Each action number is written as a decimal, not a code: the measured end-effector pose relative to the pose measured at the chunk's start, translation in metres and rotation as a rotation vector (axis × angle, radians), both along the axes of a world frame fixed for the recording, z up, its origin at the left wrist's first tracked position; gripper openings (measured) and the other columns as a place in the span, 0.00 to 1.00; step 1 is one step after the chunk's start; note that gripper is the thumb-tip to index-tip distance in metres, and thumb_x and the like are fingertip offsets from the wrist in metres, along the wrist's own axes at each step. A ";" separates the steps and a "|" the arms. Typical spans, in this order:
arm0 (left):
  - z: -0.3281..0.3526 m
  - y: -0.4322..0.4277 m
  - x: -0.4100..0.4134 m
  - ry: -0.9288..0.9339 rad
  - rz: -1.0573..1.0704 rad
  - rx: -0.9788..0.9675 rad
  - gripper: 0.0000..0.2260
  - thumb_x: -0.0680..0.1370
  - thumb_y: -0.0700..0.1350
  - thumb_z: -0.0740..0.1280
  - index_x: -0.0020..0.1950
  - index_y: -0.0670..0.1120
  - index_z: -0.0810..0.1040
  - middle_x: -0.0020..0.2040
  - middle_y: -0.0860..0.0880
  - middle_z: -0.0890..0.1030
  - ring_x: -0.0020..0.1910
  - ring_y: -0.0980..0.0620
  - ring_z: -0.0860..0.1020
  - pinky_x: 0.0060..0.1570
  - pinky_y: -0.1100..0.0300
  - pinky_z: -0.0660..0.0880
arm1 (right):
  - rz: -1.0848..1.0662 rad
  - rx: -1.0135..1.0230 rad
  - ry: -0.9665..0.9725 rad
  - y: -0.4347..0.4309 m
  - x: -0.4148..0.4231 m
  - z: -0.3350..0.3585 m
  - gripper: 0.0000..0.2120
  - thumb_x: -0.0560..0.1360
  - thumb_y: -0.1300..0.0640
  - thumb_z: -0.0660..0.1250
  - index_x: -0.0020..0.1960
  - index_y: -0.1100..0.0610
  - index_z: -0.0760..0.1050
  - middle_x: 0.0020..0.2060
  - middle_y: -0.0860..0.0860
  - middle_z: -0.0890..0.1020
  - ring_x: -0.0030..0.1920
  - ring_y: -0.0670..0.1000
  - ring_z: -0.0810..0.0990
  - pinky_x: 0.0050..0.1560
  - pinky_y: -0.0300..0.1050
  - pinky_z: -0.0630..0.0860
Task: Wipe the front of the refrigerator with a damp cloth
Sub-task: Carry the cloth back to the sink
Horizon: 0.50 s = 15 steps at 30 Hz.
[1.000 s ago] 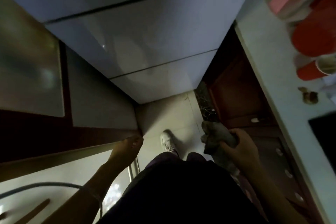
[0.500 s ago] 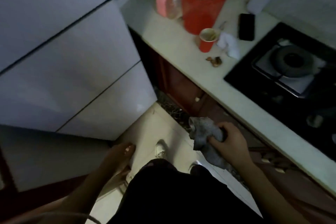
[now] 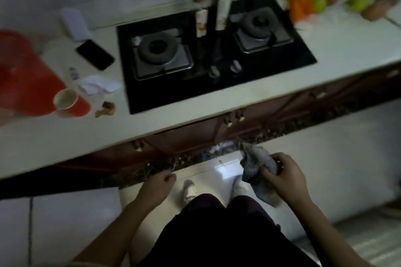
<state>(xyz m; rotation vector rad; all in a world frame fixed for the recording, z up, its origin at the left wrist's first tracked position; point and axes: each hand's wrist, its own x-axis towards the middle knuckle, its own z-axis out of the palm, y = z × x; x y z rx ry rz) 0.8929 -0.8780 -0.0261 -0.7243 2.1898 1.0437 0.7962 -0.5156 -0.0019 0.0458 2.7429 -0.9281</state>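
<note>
The right hand (image 3: pixel 286 178) has its fingers and thumb curled round a bunched grey cloth (image 3: pixel 258 162), held low in front of the person's right thigh, below the front edge of the worktop (image 3: pixel 217 107) and apart from it. The cloth looks soft and crumpled; one end sticks up past the fingers and the other hangs below the palm. The left hand (image 3: pixel 158 186) hangs at the other side with its fingers loosely curled, holding nothing, close under the worktop's front edge.

Between the hands lies a strip of pale, glossy floor tile (image 3: pixel 221 167) with two light shoes (image 3: pixel 189 189) on it. To the right the floor runs open and bare. Dark reddish cabinet doors (image 3: pixel 191 136) with small pale knobs stand under the worktop, above a speckled dark plinth.

The worktop is smooth and pale. A black glass hob (image 3: pixel 217 89) with two round burners is set into its middle. Near the left edge stand a red plastic bucket (image 3: pixel 23 76) and a red cup (image 3: pixel 67 102), with crumpled white paper (image 3: pixel 97 85) and a dark phone (image 3: pixel 94 54) beside them. Blurred bottles (image 3: pixel 222 6) line the back edge.
</note>
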 end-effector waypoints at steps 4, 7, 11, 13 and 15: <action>0.001 0.042 -0.046 0.015 -0.304 -0.019 0.10 0.80 0.53 0.63 0.44 0.49 0.78 0.38 0.52 0.80 0.42 0.52 0.80 0.42 0.56 0.73 | -0.270 0.015 -0.041 0.053 0.067 -0.007 0.14 0.68 0.56 0.80 0.49 0.50 0.78 0.43 0.49 0.79 0.44 0.54 0.78 0.44 0.47 0.70; 0.001 0.081 -0.068 0.034 -0.518 -0.044 0.11 0.81 0.53 0.63 0.45 0.48 0.78 0.38 0.50 0.81 0.41 0.53 0.80 0.43 0.56 0.74 | -0.429 0.012 -0.042 0.089 0.110 -0.016 0.14 0.67 0.58 0.81 0.49 0.54 0.80 0.42 0.50 0.80 0.43 0.54 0.78 0.44 0.46 0.69; -0.007 0.135 -0.093 0.025 -0.721 -0.078 0.13 0.81 0.54 0.62 0.44 0.46 0.77 0.37 0.47 0.80 0.39 0.51 0.80 0.41 0.53 0.75 | -0.628 -0.035 -0.064 0.137 0.150 -0.034 0.15 0.66 0.57 0.81 0.48 0.52 0.79 0.43 0.49 0.81 0.43 0.53 0.79 0.44 0.45 0.69; -0.011 0.160 -0.102 0.004 -0.780 -0.086 0.13 0.82 0.54 0.61 0.45 0.47 0.77 0.37 0.46 0.80 0.38 0.49 0.80 0.38 0.54 0.72 | -0.691 -0.064 -0.083 0.160 0.160 -0.042 0.14 0.66 0.56 0.80 0.47 0.49 0.78 0.42 0.48 0.81 0.44 0.53 0.80 0.43 0.46 0.70; -0.016 0.183 -0.111 -0.004 -0.815 -0.112 0.13 0.82 0.54 0.62 0.45 0.47 0.78 0.37 0.46 0.81 0.38 0.49 0.80 0.37 0.54 0.71 | -0.730 -0.102 -0.077 0.182 0.163 -0.048 0.14 0.66 0.56 0.80 0.46 0.48 0.77 0.42 0.48 0.81 0.44 0.54 0.81 0.43 0.46 0.71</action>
